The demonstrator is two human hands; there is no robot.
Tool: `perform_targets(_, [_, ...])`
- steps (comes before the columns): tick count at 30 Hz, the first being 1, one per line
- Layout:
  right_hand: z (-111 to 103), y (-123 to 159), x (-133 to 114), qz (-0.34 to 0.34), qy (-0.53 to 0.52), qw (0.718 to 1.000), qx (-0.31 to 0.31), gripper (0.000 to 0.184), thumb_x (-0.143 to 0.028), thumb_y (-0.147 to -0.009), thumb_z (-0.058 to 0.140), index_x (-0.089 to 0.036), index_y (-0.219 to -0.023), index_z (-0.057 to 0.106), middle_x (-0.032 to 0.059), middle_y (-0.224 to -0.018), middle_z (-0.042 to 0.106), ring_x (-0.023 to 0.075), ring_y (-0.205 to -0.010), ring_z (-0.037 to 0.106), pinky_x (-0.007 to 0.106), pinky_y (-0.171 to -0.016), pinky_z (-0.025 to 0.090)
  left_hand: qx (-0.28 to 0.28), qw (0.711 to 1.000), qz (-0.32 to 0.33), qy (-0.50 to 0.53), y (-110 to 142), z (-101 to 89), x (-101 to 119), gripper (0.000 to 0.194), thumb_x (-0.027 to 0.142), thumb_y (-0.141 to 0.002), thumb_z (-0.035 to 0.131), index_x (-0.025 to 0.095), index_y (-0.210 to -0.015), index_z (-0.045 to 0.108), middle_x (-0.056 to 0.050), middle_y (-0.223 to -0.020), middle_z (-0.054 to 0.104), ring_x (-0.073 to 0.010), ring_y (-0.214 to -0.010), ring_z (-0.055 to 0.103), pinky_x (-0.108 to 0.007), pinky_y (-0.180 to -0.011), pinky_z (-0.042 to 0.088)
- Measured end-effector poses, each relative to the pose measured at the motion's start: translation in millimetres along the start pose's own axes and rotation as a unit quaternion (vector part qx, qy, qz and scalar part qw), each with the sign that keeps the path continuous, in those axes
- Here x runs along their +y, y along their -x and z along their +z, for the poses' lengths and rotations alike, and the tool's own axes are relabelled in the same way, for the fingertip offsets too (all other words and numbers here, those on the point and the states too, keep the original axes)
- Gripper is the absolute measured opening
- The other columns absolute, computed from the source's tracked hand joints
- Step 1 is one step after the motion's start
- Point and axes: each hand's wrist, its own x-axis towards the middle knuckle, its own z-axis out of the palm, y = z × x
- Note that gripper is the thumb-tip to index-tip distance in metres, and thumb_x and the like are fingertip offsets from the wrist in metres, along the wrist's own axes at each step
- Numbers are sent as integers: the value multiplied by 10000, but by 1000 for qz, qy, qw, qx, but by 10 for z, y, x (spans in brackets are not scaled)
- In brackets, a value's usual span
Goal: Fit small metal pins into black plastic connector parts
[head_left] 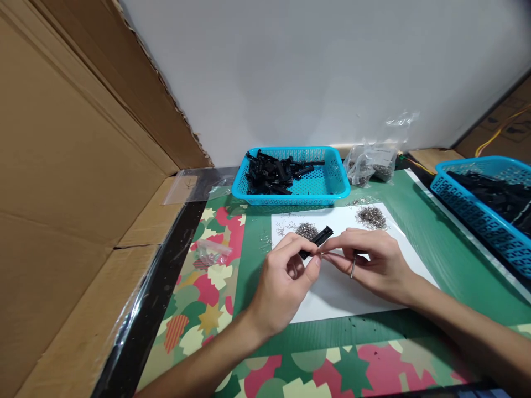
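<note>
Between the thumb and fingers of my left hand [288,271] is a narrow black plastic part [322,236], tilted up to the right. My right hand [369,257] meets it at the near end, index finger and thumb almost together at the left thumb tip. Whatever those right fingertips pinch is too small to make out. A thin metal piece [353,265] shows at the right hand's curled fingers; I cannot tell if it is a ring or a tool. Just behind the hands, small metal pieces lie in a left pile [307,230] and a right pile [371,217].
White paper [332,301] lies under the hands on a green, patterned table cover [257,298]. Behind it stands a blue basket [290,200] of black parts; another blue basket [477,207] is at right. Clear bags [373,163] lean on the wall. Cardboard [74,166] walls the left.
</note>
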Motion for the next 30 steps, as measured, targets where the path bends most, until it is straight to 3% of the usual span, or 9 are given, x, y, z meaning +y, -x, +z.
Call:
perform_targets(6, [-28, -24, -15, 17, 4, 1000, -4, 78, -132, -948, 726, -181, -955, 786, 2, -747, 747, 72, -503, 430, 222, -460, 338, 7, 1000, 4, -22, 16, -10, 0, 166, 343, -1050, 646, 207, -982, 713, -11, -956, 604, -131, -725, 525, -258, -622, 392])
perform_targets(11, [-32, -24, 2, 51, -12, 998, 26, 89, -174, -950, 727, -189, -919, 810, -30, -606, 663, 70, -455, 376, 242, -427, 269, 10, 1000, -21, 5, 12, -19, -11, 160, 362, -1080, 614, 238, -1057, 713, -2, -1034, 601, -102, -670, 495, -257, -612, 401])
perform_targets(15, [-33, -23, 6, 69, -35, 996, 38, 92, -209, -941, 752, -194, -916, 839, -21, -604, 656, 75, -465, 383, 247, -429, 266, 1, 999, -30, 29, 19, -18, -7, 162, 373, -1079, 624, 248, -1090, 726, -7, -1062, 606, -95, -673, 501, -246, -604, 409])
perform_targets(21, [-25, -27, 14, 98, -33, 993, 59, 109, -251, -924, 762, -193, -899, 851, -47, -514, 512, 90, -472, 346, 253, -439, 264, 1, 999, -29, 32, 17, -4, -15, 229, 403, -1107, 574, 247, -1151, 736, -25, -1102, 624, -80, -626, 489, -245, -576, 400])
perform_targets(24, [-32, -43, 45, 121, -43, 989, 69, 113, -272, -913, 778, -190, -892, 852, -52, -520, 472, 92, -481, 335, 255, -445, 250, -3, 997, -60, 53, 8, 15, -45, 265, 447, -1095, 597, 249, -1232, 707, 15, -852, 600, -88, -559, 447, -245, -535, 354])
perform_targets(27, [-51, -67, 78, 150, -70, 983, 82, 116, -290, -900, 798, -186, -879, 845, -60, -526, 427, 93, -492, 337, 255, -456, 235, -13, 993, -86, 81, 10, 32, -65, 319, 481, -1075, 630, 250, -1291, 675, 76, -602, 431, -109, -516, 419, -238, -505, 312])
perform_targets(30, [-70, -88, 92, 174, -98, 977, 80, 126, -297, -897, 801, -181, -857, 831, -54, -525, 457, 92, -494, 328, 259, -458, 221, -7, 993, -82, 90, 16, 38, -58, 300, 475, -1059, 664, 251, -1257, 692, 53, -689, 529, -89, -524, 431, -234, -503, 305])
